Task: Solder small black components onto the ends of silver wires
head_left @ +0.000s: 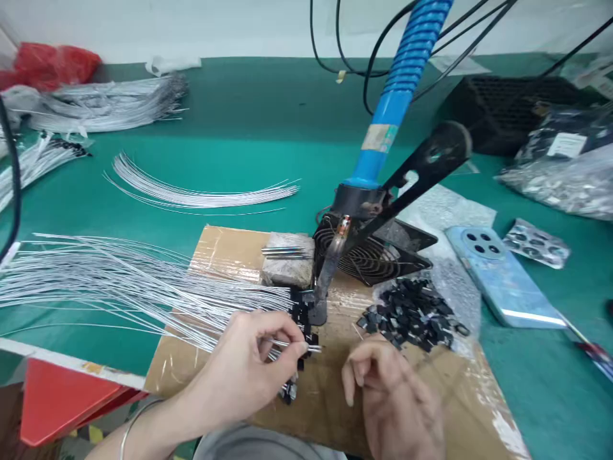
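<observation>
My left hand (268, 364) pinches a few thin white wires (313, 348) between thumb and forefinger, their tips sticking out to the right. A large bundle of white wires (143, 275) stretches left behind it, with small black pieces (299, 313) at the right ends. My right hand (390, 390) hovers over the cardboard (330, 402), fingers curled in; a thin sliver shows above its fingertips, too small to name. Just behind that hand lies a heap of small black parts (412, 313).
A blue tubular stand (397, 83) with a metal arm and a black fan (368, 255) rises mid-table. To the right lie a light blue phone (507, 275) and a blister pack (536, 243). A curved wire bundle (205, 195) rests at the back; a grey block (287, 271) bears metal rods.
</observation>
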The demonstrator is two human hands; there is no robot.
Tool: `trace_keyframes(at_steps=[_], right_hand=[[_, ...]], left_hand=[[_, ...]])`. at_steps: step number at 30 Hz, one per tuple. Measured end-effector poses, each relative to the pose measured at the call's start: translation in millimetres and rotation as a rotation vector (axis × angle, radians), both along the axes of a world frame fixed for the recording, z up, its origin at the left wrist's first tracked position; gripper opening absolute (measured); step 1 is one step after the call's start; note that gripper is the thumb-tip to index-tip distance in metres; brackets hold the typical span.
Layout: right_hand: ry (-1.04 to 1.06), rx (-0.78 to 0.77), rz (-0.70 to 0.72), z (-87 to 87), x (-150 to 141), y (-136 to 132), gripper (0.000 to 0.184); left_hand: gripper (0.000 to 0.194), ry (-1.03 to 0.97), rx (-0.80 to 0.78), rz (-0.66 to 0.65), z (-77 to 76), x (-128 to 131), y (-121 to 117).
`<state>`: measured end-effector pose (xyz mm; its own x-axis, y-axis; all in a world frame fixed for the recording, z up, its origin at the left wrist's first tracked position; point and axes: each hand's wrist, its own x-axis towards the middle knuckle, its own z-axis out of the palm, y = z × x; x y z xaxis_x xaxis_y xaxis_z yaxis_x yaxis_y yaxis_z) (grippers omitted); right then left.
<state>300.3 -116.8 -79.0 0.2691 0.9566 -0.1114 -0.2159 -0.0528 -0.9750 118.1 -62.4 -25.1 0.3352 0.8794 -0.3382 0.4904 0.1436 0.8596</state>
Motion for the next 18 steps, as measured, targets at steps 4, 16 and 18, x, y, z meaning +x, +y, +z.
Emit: trace_keyframes(at_steps=[4, 16, 18], right_hand=[[0.345, -0.08, 0.138, -1.7, 17, 2, 0.058], [0.195, -0.086, 0.173, -1.1, -27, 3, 0.014], [0.22, -0.098, 0.152, -0.3, -27, 4, 0.013]], left_hand=[[0.017, -0.05, -0.076, 0.062, 5.0, 0, 5], [0.02, -0.096, -0.093, 0.115, 0.7, 2, 3], [0.019, -0.11, -0.092, 0.126, -0.7, 3, 2]])
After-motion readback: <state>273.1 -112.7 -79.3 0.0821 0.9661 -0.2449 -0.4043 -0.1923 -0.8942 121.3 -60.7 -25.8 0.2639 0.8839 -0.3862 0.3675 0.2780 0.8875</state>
